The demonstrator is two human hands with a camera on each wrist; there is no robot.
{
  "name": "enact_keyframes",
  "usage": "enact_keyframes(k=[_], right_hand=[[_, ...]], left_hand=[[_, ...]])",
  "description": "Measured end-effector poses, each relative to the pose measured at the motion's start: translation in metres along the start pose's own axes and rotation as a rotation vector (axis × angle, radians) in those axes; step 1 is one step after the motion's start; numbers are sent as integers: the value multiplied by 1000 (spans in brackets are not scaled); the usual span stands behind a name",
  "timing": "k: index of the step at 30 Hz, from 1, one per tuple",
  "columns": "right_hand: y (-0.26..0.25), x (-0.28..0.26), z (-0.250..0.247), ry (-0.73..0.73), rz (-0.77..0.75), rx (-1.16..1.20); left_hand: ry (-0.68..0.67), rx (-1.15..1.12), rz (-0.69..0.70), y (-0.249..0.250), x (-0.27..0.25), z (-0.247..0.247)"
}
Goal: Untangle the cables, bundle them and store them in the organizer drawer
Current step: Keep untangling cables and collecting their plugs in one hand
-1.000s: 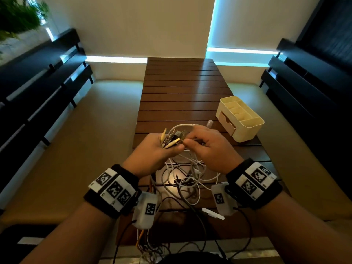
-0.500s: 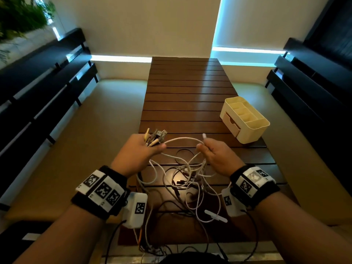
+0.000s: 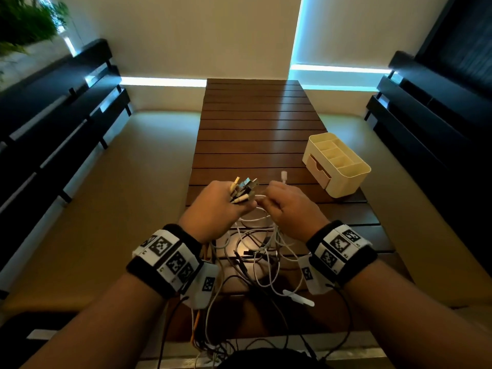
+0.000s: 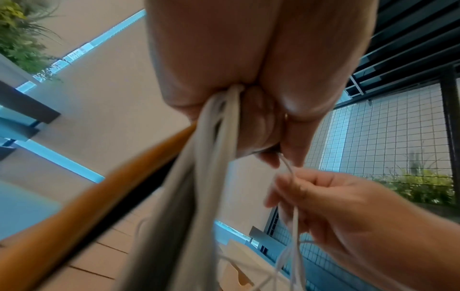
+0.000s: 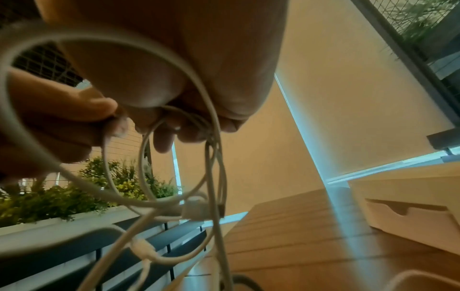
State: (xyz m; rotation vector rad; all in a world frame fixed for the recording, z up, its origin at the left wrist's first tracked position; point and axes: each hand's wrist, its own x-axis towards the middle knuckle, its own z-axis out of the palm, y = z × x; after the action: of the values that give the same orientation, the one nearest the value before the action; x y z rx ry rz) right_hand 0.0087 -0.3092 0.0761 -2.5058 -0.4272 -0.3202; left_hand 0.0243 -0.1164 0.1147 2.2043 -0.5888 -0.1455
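Observation:
My left hand (image 3: 217,209) grips a bunch of cable ends, with several plugs (image 3: 243,189) sticking up out of the fist; in the left wrist view white cables (image 4: 211,137) hang down from it. Close beside it, my right hand (image 3: 288,209) pinches a white cable whose connector (image 3: 283,176) pokes above the fingers. Tangled white and dark cables (image 3: 255,251) hang from both hands onto the slatted wooden table (image 3: 253,115). The cream organizer (image 3: 336,163), its small drawer (image 3: 318,169) closed, stands to the right of my hands.
A white cable tie (image 3: 298,297) lies on the table near my right wrist. Dark benches (image 3: 53,107) flank the table on both sides. A planter with green plants (image 3: 24,22) sits at the far left. More wires trail over the near table edge.
My hands drew apart half a second ago, stretching a white cable between them, and have now come back together. The right hand still holds the white connector end.

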Motion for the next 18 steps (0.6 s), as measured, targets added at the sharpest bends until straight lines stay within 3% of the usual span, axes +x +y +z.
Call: enact_keyframes(k=[2,7,12,14,18], right_hand=[[13,-5,7,-8,76,-4],[59,-30,22,-206,456,4],[62,-31,19,-235,597,82],[54,-26,14,-198,549,111],[24,-15,1,-40,294,226]], left_hand=[[87,-79,-32,-1,-3,-5],[264,-365,-135,-13,-15,-19],[320,-474,-178,-29,-24,-21],[283,-416,-191,-26,-26,-20],[244,-319,-229,-19,-27,-18]])
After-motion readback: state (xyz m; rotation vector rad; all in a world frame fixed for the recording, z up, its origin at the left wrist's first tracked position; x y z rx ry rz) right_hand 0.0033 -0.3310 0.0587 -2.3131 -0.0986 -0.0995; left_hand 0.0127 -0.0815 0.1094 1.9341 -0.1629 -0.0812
